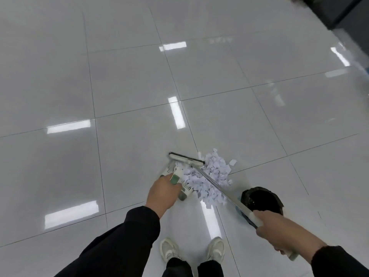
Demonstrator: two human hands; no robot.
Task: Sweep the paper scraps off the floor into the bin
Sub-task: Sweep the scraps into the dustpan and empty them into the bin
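A heap of white paper scraps point(214, 174) lies on the glossy tiled floor in front of my feet. My left hand point(162, 191) grips the handle of a white dustpan point(179, 177), which rests on the floor at the left edge of the heap. My right hand point(279, 229) holds the end of a broom's handle. The white broom head point(186, 158) with dark bristles sits at the far side of the heap. A bin point(261, 199) lined with a black bag stands on the floor just right of the scraps, partly behind the handle.
My two white shoes point(192, 249) stand just behind the heap. A dark piece of furniture point(343, 15) occupies the far right corner. White floor tiles point(119, 86) stretch ahead and to the left.
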